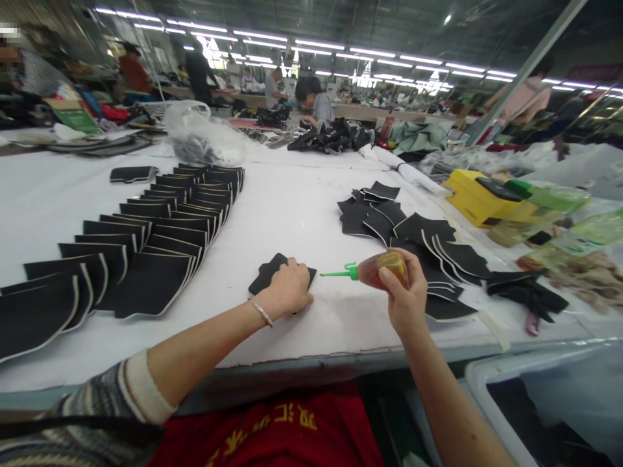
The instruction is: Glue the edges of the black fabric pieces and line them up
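A small black leather-like piece with a shaped edge lies on the white table in front of me. My left hand is over it with bent fingers, holding its right part; the fingertips are partly hidden. In my right hand is a squeeze bottle of amber liquid. It is tilted onto its side, and its thin green nozzle points left, its tip a little to the right of the black piece and apart from it. The fingers of that hand are wrapped round the bottle.
Overlapping rows of black pieces cover the left side. A loose pile of similar pieces lies at right. Behind are a clear plastic bag, a yellow box and plastic bottles. A pale bin stands below the front edge.
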Available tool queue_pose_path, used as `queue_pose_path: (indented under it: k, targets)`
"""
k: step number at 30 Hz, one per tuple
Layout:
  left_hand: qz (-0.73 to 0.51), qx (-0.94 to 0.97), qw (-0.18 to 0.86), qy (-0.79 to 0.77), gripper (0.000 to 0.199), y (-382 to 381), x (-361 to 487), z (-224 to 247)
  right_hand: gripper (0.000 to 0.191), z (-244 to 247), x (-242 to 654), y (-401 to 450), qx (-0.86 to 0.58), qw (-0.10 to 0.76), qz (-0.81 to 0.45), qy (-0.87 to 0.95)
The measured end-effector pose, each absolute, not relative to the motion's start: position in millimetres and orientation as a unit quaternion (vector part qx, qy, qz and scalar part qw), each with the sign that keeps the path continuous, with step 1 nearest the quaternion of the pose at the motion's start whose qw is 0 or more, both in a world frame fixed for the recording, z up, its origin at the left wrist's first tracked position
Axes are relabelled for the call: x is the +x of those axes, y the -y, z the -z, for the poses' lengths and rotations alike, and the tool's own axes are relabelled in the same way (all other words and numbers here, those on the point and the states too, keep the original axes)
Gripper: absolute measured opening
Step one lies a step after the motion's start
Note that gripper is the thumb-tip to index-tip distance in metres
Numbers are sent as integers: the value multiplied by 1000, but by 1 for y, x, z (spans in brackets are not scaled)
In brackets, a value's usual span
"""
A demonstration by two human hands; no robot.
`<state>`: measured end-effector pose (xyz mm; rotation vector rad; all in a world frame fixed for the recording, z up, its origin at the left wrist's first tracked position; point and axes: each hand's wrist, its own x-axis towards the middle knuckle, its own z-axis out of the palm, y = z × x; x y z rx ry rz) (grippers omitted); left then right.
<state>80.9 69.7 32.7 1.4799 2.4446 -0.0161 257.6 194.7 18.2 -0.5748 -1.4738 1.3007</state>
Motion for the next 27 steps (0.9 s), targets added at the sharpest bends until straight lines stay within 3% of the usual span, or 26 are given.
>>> queue_pose_path:
  k: [7,19,27]
  targets:
    - [11,553,114,-825,27,-63,69,-29,48,-11,258,-193,-235,506,-481,676]
    - [-36,599,168,-782,36,-55,49,-34,54,-22,235,-183,-188,443,-351,803]
    - [-42,594,176,-784,29,-52,47,-32,57,-24,223,-181,-165,411,-269,855]
